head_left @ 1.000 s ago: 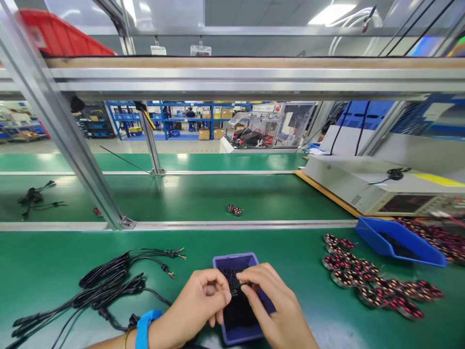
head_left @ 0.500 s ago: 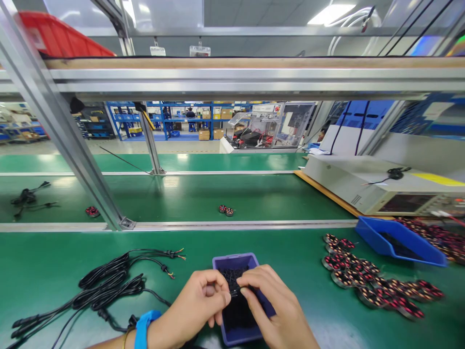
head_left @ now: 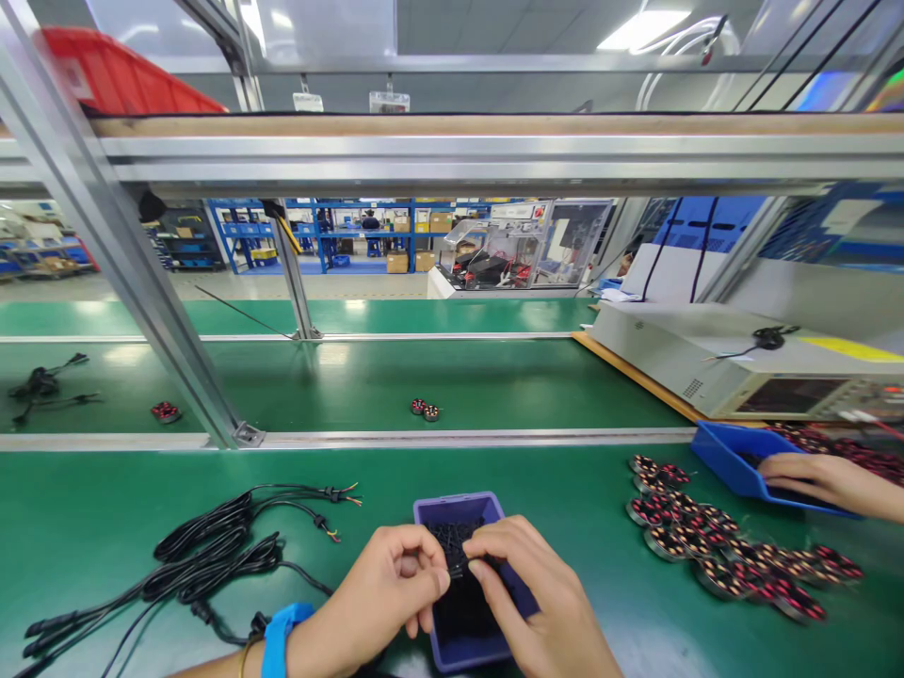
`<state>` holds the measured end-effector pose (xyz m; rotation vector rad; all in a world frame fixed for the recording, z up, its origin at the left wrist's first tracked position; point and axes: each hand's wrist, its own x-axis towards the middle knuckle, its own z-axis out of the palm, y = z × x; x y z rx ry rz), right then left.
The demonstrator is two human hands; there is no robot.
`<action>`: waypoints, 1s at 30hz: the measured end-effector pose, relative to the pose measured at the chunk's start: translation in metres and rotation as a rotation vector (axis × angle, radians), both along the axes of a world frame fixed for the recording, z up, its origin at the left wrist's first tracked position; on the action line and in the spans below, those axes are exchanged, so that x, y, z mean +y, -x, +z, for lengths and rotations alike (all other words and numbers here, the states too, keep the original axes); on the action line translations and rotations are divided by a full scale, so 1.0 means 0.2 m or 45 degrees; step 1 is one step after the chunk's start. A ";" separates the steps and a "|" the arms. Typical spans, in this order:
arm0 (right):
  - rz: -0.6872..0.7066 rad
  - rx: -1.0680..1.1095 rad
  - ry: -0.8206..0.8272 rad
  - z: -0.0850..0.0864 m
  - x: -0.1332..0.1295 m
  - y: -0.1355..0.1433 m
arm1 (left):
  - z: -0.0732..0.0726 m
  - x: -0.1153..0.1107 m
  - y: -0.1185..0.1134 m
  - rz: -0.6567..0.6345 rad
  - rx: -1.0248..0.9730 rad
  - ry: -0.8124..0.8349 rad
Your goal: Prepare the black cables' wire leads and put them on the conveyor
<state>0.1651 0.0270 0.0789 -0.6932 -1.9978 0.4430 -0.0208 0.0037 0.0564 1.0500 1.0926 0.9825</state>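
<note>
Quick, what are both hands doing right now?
Left hand: pinched shut on a small black part.
Right hand: pinching the same part over the purple box.

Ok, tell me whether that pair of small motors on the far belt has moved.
Yes. The pair of small motors has drifted left along the belt, closer to the slanted metal post.

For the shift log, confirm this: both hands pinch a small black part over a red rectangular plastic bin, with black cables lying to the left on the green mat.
Wrong on the bin's colour. The head view shows the left hand and right hand pinching the small black part over a purple rectangular plastic bin. The black cables do lie to the left on the green mat.
</note>
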 end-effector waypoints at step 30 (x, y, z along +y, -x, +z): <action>0.137 -0.052 0.304 -0.05 0.00 0.03 | 0.02 0.00 0.03 -0.103 -0.091 -0.190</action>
